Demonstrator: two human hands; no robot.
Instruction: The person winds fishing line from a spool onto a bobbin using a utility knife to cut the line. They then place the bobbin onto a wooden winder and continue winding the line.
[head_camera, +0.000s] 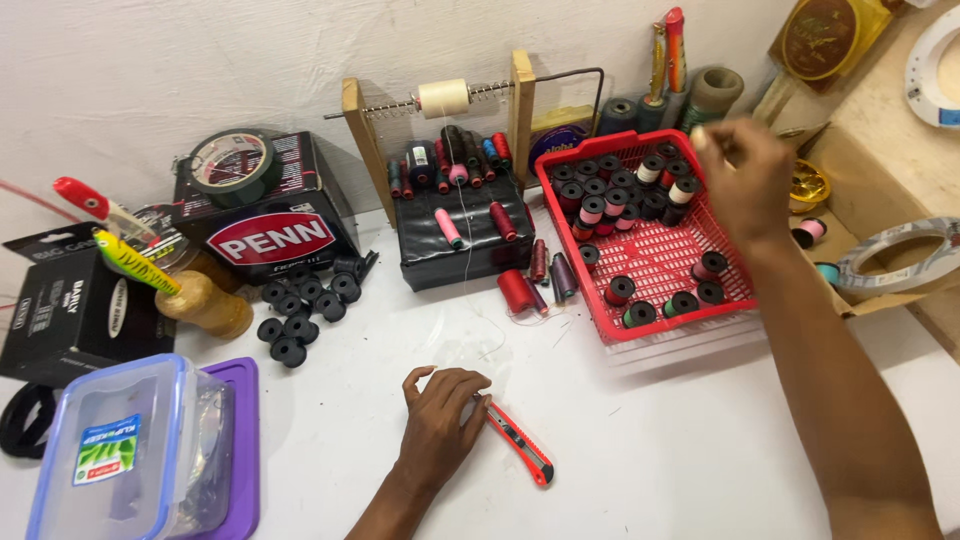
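White tabletop (650, 440) runs up to a pale wall at its far edge, crowded with thread and tackle. Near the front edge, the left hand (440, 420) rests palm down on the table, fingers loosely curled and slightly apart, its fingertips touching the near end of a red utility knife (520, 444) that lies flat just beside it. Toward the far right corner, the right hand (742, 178) hovers over a red plastic basket (660, 262) full of dark thread spools (620, 195), fingers drawn together, though I cannot tell whether they pinch anything. Left of the basket sits a wooden spool rack (445, 100) with a cream spool, above a black case (462, 240). Black empty bobbins (305, 310) cluster mid-table, and a clear lidded container (135, 455) stands at the front left corner.
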